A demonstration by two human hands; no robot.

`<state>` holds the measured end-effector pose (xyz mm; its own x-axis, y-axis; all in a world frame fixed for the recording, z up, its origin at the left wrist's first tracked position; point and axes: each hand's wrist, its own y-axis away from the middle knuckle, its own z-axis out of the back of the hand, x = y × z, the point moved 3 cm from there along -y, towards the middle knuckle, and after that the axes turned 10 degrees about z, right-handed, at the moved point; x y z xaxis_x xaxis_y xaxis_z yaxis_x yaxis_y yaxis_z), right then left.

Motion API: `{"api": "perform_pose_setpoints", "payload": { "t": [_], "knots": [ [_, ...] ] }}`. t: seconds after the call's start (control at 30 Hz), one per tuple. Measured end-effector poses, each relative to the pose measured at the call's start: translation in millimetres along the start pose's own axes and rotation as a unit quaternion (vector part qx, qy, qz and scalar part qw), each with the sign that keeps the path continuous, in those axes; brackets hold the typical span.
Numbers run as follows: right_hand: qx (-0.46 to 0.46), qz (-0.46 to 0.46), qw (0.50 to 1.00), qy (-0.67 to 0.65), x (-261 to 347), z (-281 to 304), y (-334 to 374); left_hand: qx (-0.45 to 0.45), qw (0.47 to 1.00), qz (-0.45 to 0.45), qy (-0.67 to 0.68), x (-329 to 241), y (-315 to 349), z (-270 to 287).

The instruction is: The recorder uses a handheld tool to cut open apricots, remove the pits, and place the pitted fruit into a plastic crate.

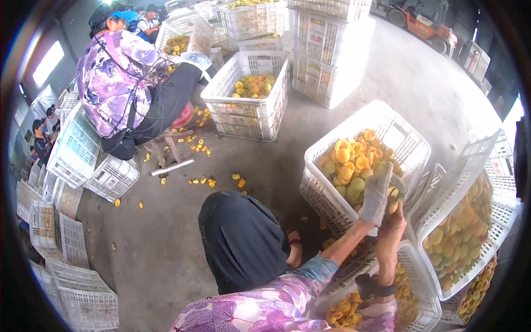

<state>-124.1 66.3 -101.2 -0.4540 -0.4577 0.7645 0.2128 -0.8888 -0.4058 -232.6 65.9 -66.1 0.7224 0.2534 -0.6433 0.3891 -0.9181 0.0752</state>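
My left hand [377, 195], in a grey knit glove, is closed round a peach [392, 200] over the near right edge of a white plastic crate [327, 195]. Bare fingers of my right hand [392, 226] are closed right against that fruit; whatever else they grip is hidden. A dark band circles my right wrist. In the crate, orange-yellow hollowed peach halves [354, 155] lie beside whole greenish-yellow peaches [355, 185].
To the right stands a white crate of peaches [462, 232]; another crate of cut pieces [345, 311] is below my forearms. Fruit scraps [202, 181] litter the floor. A seated co-worker [119, 77] is at the upper left near another fruit crate [243, 113]. Crates stack behind [326, 50]; a forklift [423, 25] stands farther back.
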Motion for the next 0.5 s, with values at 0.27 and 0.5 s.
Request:
{"api": "perform_pose_setpoints", "payload": {
  "t": [0.27,0.5],
  "knots": [
    [0.164,0.013,0.984,0.067,30.1,57.8,12.5,0.115,0.987,0.027,-0.105,0.2,17.4,-19.3],
    [0.073,0.156,0.981,0.087,33.6,38.3,15.6,-0.001,0.997,0.069,0.027,-2.3,27.4,-19.1]
  ]
}}
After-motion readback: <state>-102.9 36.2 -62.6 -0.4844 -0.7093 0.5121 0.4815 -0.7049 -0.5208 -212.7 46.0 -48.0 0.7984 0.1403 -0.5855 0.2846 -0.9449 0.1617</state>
